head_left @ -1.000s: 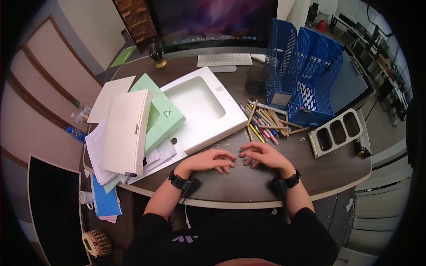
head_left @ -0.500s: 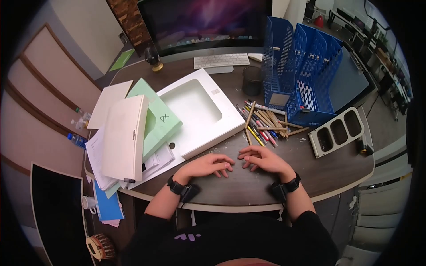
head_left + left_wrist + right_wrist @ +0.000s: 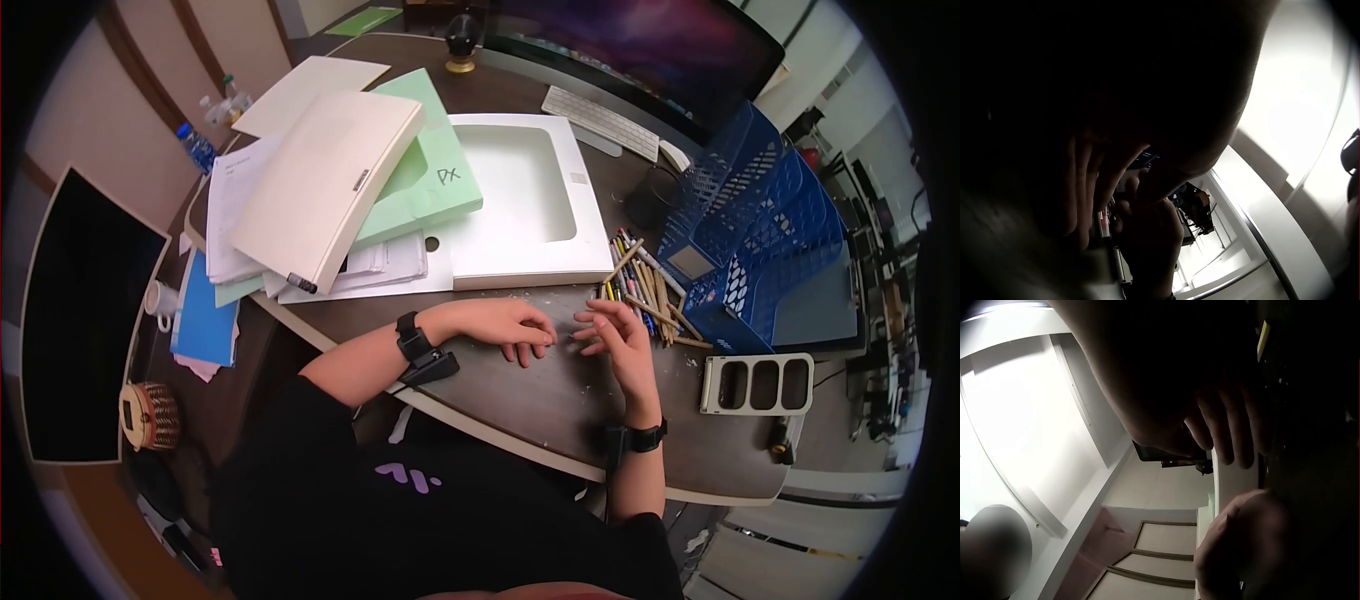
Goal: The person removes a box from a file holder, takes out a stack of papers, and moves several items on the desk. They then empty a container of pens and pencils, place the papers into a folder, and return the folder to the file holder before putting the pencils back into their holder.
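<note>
- Biggest risk looks like the pens (image 3: 655,292): they're a loose, crisscrossed heap on the counter (image 3: 520,400) in front of the blue rack (image 3: 720,255), so a careless sideways nudge from the right hand (image 3: 628,358) could set some rolling.
- The cream file (image 3: 320,180) seems iffy too. It's tilted over the green folder (image 3: 450,190) and papers (image 3: 235,210), with its lower end close to the counter's edge, so a bump from the left arm might send it sliding (stacks like that never end well).
- The holder (image 3: 711,385) sits near the counter's right end; an elbow catching it could knock it off, I'd guess.
- Hands: the left hand (image 3: 492,323) has its fingers loosely bent, nothing in it. The right one is more open, fingers spread and slightly curved, also holding nothing, with its fingertips just beside the pens. They're near each other but apart. Can't tell if either touches the counter; both wrist views are super dark.
</note>
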Motion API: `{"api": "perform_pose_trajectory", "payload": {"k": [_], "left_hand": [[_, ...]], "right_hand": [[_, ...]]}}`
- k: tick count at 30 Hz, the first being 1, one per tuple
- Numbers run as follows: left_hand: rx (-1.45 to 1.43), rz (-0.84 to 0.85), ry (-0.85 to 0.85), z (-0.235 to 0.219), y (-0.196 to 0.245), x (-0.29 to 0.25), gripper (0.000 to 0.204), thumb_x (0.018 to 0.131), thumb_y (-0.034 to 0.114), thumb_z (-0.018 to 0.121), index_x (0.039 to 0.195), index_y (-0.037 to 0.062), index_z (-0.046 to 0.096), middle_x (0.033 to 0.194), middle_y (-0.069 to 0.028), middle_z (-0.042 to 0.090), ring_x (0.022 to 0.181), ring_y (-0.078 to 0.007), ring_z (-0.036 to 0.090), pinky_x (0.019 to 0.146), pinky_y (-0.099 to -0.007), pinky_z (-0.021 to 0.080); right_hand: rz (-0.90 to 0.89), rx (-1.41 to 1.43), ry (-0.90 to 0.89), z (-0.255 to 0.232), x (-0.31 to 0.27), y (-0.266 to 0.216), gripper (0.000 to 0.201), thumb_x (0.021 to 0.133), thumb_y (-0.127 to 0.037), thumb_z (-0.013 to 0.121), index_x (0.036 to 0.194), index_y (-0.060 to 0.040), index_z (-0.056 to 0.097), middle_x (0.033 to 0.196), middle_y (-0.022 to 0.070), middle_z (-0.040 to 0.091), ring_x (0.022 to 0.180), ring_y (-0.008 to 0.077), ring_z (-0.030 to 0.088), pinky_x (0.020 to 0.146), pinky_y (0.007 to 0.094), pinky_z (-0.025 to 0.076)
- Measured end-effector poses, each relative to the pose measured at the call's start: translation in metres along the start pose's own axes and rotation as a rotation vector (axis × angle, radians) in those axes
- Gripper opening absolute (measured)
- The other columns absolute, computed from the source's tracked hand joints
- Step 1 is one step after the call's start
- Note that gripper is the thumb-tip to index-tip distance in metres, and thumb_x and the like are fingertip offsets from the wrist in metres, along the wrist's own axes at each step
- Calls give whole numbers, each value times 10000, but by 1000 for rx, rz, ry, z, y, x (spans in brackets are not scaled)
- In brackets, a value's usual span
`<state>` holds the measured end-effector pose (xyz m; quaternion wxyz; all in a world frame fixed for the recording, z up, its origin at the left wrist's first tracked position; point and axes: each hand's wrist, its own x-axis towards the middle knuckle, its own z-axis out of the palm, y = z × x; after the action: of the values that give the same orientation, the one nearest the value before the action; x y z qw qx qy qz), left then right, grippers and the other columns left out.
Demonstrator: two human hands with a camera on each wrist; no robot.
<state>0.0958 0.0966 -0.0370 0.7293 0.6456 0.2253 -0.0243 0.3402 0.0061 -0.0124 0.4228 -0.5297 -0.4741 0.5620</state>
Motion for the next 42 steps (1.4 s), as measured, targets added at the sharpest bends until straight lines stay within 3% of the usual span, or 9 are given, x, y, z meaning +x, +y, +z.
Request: {"api": "perform_pose_trajectory", "payload": {"k": [10, 17, 20, 24, 29, 36, 38, 40, 42], "left_hand": [[5, 27, 11, -1, -1, 1, 396, 1038, 306, 506, 1266, -10, 575, 1111, -137, 675, 900, -208, 723, 723, -300, 588], [-17, 28, 21, -2, 0, -1, 384, 1017, 279, 521, 1261, -13, 577, 1081, -142, 684, 865, -223, 729, 711, -315, 598], [-22, 26, 36, -2, -2, 1, 397, 1014, 272, 526, 1282, -17, 571, 1072, -137, 686, 865, -224, 729, 702, -311, 597], [-89, -7, 48, -3, 1, 0, 383, 1004, 247, 559, 1258, -37, 593, 1066, -155, 699, 850, -231, 732, 691, -304, 592], [-84, -11, 51, -1, 9, -4, 367, 978, 240, 611, 1220, -36, 618, 1088, -160, 704, 860, -230, 730, 705, -308, 586], [-72, -28, 23, -2, -3, 6, 364, 1028, 272, 554, 1274, 6, 591, 1083, -114, 687, 883, -180, 715, 739, -284, 572], [-46, -31, 17, 1, 3, 7, 354, 1035, 272, 537, 1264, 7, 589, 1071, -99, 678, 883, -169, 707, 747, -287, 576], [-29, -31, 36, 2, 7, 1, 351, 1039, 271, 529, 1262, 6, 587, 1066, -91, 674, 889, -163, 701, 755, -287, 577], [-3, -29, 37, 3, 10, -1, 355, 1039, 270, 529, 1267, 4, 583, 1067, -90, 673, 899, -161, 697, 764, -286, 574]], "right_hand": [[-247, -143, -320, 117, 109, -101, 375, 976, -208, 613, 1265, 27, 576, 1099, 144, 698, 913, 205, 705, 711, 298, 576], [114, -128, -416, 201, 216, -124, 777, 923, -370, 674, 1416, 147, 367, 1373, 313, 487, 937, 289, 721, 762, 317, 617], [146, -174, -382, 221, 232, -125, 748, 911, -383, 687, 1362, 156, 430, 1324, 313, 523, 857, 278, 733, 710, 295, 627], [100, -149, -384, 244, 263, -97, 599, 880, -388, 721, 1120, 148, 601, 984, 209, 675, 734, 239, 723, 620, 295, 623], [32, -28, -254, 252, 257, -105, 507, 831, -322, 760, 1008, 141, 650, 886, 187, 682, 671, 215, 706, 581, 300, 615], [-429, 299, -107, 153, 179, -184, 415, 862, -275, 763, 986, 93, 619, 788, 152, 681, 618, 193, 694, 565, 294, 596], [-727, 204, 148, 68, 115, -224, 448, 908, -336, 715, 1086, 55, 589, 821, 129, 691, 658, 210, 706, 588, 292, 578], [-950, 109, 395, 9, 65, -236, 284, 964, -279, 653, 1005, 1, 635, 855, 117, 693, 642, 215, 703, 579, 289, 598], [-1252, 37, 683, -56, 18, -232, 279, 968, -256, 632, 1077, 1, 626, 875, 144, 686, 703, 247, 715, 629, 358, 619]]}}
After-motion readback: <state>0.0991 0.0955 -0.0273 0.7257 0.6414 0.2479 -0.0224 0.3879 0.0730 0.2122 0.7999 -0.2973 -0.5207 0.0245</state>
